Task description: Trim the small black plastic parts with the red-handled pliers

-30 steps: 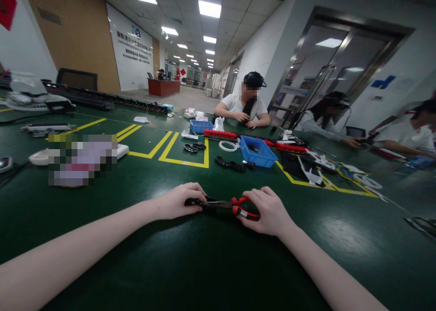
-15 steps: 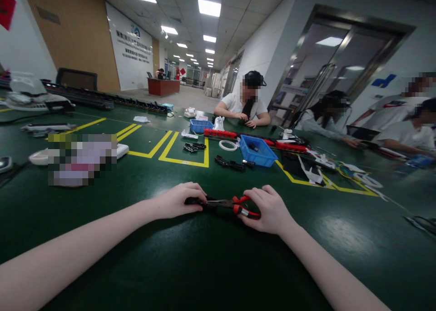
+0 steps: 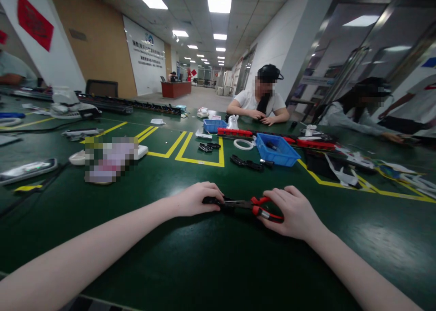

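Observation:
Both my hands rest on the green table (image 3: 211, 265), close together near its middle. My right hand (image 3: 294, 212) is closed round the red handles of a pair of pliers (image 3: 254, 205), whose dark jaws point left. My left hand (image 3: 194, 199) is closed on a small black part (image 3: 211, 200) that lies right at the plier jaws. The fingers of both hands curl down onto the table, and most of the black part is hidden under my left fingers.
Beyond my hands lie black parts (image 3: 245, 162), a white ring (image 3: 243, 144), a blue bin (image 3: 276, 150) and a red strip (image 3: 234, 132) inside yellow floor-tape lines. A phone (image 3: 27, 170) lies at the left. Other people sit across the table at the right.
The view has swung left and slightly up, so my hands sit a little further right in the picture. Hands, pliers and black part keep the same hold.

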`<action>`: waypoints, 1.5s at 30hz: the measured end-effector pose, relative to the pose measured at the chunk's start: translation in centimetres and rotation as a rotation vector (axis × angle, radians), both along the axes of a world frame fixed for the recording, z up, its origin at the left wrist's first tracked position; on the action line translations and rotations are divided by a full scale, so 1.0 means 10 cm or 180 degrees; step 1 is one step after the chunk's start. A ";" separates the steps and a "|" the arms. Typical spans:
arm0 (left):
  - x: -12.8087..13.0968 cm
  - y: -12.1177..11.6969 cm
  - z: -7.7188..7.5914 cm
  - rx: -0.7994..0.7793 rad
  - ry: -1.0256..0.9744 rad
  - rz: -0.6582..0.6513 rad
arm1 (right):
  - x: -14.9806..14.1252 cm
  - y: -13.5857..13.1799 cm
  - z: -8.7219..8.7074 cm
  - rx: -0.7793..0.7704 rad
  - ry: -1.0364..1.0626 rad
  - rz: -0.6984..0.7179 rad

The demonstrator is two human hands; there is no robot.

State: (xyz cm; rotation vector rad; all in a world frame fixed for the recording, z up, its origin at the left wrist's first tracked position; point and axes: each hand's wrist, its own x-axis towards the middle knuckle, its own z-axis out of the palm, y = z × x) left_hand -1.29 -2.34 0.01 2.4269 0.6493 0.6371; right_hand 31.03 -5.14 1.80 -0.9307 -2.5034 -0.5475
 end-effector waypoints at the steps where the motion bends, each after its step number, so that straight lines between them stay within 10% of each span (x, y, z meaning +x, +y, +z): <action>1: 0.00 0.01 0.00 0.0022 0.0011 -0.0016 | 0.01 0.01 0.00 0.0072 -0.0010 0.0028; 45: 0.00 -0.02 0.02 0.0477 0.0256 0.0074 | 0.02 0.07 0.00 0.0623 -0.0209 0.0066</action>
